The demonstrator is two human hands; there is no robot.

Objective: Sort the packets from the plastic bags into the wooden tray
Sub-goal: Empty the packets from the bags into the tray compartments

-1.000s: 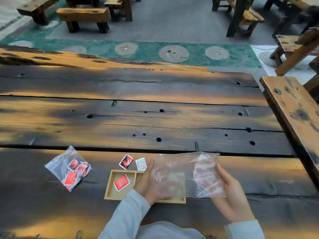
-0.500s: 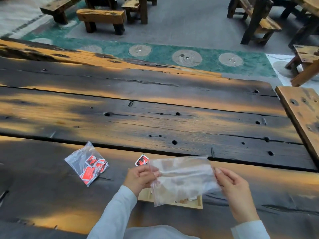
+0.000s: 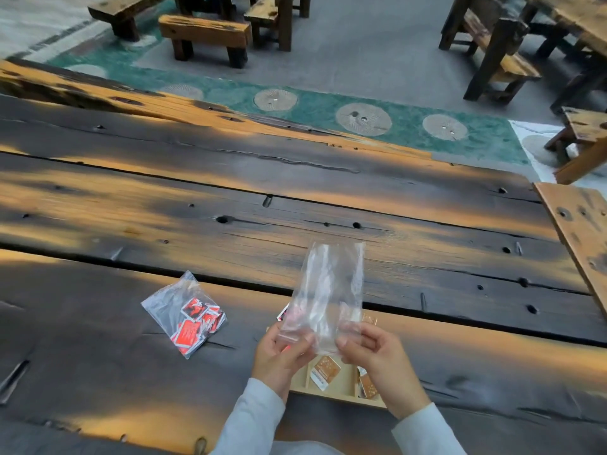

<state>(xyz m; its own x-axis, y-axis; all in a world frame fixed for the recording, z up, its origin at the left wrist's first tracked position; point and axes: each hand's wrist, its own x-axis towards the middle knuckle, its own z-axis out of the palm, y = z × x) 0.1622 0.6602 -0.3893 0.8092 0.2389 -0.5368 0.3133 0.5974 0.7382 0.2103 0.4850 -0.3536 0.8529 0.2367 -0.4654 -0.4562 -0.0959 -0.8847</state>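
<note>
Both hands hold a clear plastic bag (image 3: 328,290) upside down over the wooden tray (image 3: 341,387), its open end at the bottom. My left hand (image 3: 279,356) pinches the bag's lower left corner and my right hand (image 3: 374,356) pinches the lower right. The bag looks empty. Orange-and-white packets (image 3: 325,372) lie in the tray's compartments, mostly hidden behind my hands. A second clear bag (image 3: 184,313) with several red packets lies flat on the table to the left. A red packet (image 3: 284,312) shows just behind the held bag.
The dark plank table (image 3: 230,205) stretches far ahead with gaps and holes. A second wooden tabletop (image 3: 581,231) butts in at the right. Benches (image 3: 203,34) stand on the floor beyond the far edge.
The held bag has turned from lying sideways to standing upright, mouth down, over the tray. Orange packets now lie in the tray. My hands have come closer together at the bag's lower edge.
</note>
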